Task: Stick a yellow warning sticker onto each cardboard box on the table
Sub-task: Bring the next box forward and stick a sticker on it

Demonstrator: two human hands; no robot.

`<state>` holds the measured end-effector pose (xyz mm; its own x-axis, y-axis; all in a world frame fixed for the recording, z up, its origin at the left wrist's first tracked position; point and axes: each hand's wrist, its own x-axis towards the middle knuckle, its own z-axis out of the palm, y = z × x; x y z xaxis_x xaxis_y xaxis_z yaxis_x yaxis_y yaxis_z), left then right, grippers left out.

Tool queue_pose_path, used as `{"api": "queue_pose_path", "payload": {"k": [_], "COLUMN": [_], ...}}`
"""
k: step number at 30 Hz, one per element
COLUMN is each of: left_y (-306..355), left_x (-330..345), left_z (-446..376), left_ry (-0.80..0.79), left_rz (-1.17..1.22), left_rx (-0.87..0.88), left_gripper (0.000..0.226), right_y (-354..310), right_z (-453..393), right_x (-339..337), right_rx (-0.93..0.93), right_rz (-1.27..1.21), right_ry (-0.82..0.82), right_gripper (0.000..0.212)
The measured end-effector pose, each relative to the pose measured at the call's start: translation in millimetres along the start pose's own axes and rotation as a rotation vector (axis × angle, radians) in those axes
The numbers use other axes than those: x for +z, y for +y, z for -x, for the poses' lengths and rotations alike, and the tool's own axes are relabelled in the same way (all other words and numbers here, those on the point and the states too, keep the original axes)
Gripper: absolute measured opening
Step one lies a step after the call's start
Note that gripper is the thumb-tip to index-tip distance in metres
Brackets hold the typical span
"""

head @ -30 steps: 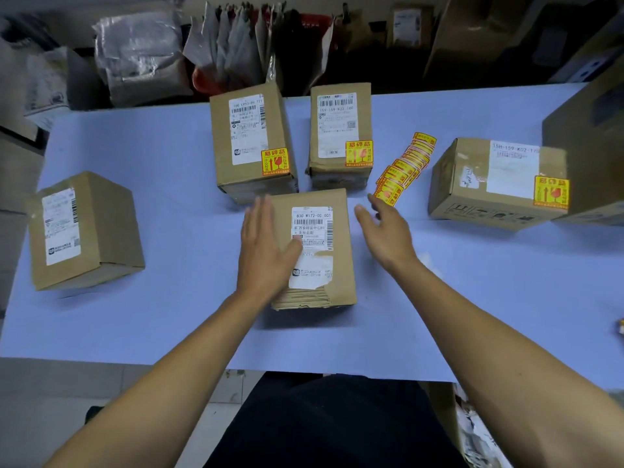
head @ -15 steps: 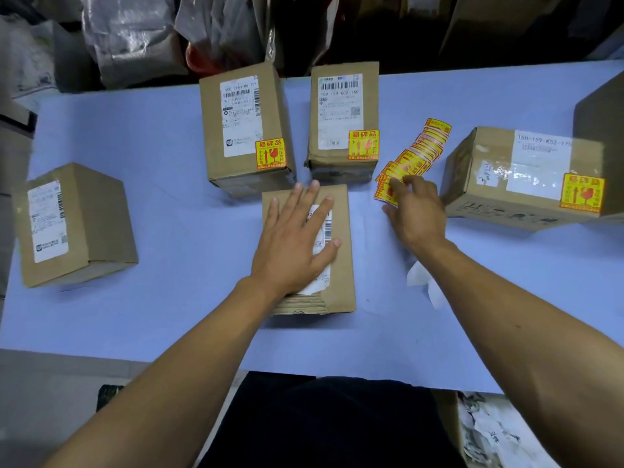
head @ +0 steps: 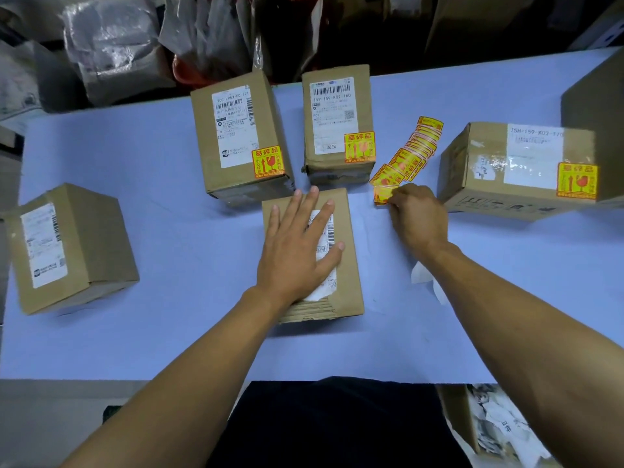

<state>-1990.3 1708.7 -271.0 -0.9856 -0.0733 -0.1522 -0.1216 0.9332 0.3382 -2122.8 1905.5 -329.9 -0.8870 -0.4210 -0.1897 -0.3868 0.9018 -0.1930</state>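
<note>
Three boxes done: back left box (head: 236, 136), back middle box (head: 337, 119) and right box (head: 516, 170) each carry a yellow sticker. Two left: the front box (head: 347, 265) under your left hand (head: 297, 251), and the far left box (head: 71, 248), both bare as far as shown. Your left hand lies flat, fingers spread, pressing the front box on the tabletop (head: 169, 332). Your right hand (head: 418, 217) pinches the near end of the sticker strip (head: 405, 157), which lies between the middle and right boxes. Roughly past halfway, I judge.
</note>
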Motion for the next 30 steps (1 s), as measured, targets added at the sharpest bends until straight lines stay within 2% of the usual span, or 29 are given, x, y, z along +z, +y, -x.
{"api": "queue_pose_path", "payload": {"k": [3,8,15,18,22,27,30], "left_y": [-2,-5,-5,-8,-10,-11,-10], "left_x": [-1,-10,-26,-25,-23,-25,-28], "left_z": [0,2,3,2,1,1,0], "left_ry": [-0.007,-0.069,-0.193,-0.215,-0.211,-0.219,-0.261], "left_rz": [0.022,0.104,0.115,0.095,0.100,0.121,0.162], "left_rx": [0.003,0.023,0.052,0.076,0.087,0.094,0.081], "left_gripper": [0.069,0.072,0.070,0.072,0.073,0.076,0.075], "right_y": [-3,-17,-36,-33,-22,-17,-26], "right_z": [3,26,43,45,40,43,49], "right_x": [-8,-23,-12,-4,-4,-12,-31], "right_rx": [-0.002,-0.027,0.052,0.071,0.155,0.231,0.325], "right_rz": [-0.063,-0.148,0.100,0.089,0.083,-0.215,-0.428], "right_ry": [-0.021,0.232,-0.017,0.012,-0.018,-0.099,0.043], "right_gripper": [0.025,0.022,0.008,0.012,0.007,0.022,0.030]}}
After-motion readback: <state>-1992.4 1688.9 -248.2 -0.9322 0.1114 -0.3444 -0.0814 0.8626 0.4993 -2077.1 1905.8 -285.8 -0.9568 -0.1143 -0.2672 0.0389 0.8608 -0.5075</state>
